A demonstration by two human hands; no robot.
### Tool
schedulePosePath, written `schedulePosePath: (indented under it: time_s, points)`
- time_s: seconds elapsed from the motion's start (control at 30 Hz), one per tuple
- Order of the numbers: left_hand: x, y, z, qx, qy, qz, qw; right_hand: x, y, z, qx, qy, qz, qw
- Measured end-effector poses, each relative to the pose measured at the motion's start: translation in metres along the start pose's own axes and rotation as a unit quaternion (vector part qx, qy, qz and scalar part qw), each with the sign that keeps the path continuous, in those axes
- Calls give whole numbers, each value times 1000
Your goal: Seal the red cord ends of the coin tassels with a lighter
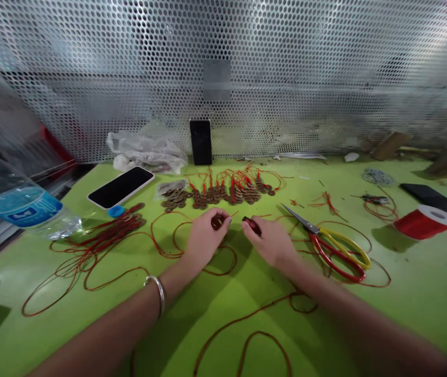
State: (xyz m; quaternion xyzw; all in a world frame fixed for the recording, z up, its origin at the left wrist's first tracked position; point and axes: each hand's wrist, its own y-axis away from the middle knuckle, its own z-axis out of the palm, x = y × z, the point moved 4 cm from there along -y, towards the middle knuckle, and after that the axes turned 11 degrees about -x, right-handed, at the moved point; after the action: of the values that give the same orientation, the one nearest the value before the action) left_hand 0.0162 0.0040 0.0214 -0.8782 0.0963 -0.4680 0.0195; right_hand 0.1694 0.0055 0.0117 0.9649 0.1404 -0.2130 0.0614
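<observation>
Midway between the left and right edges of the counter [412, 272], a thin red cord [235, 213] is pinched in the grip of the left hand [206, 235]; a small dark red object [252, 225] is grasped by the right hand [273, 240]. Strung coins [242, 193] are laid out toward the far edge, scissors [313, 229] nearer the right.
</observation>
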Motion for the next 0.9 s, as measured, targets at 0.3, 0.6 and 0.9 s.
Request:
schedulePosePath:
  time_s: [0.3,0.6,0.9]
  points:
    - [-2,0,7,-20,56,-9,998,0,0,2,9,-8,12,1000]
    - [3,3,8,-19,56,-2,998,2,-1,1,2,-9,18,1000]
    - [0,3,8,-14,54,-11,998,2,-1,0,7,-19,18,1000]
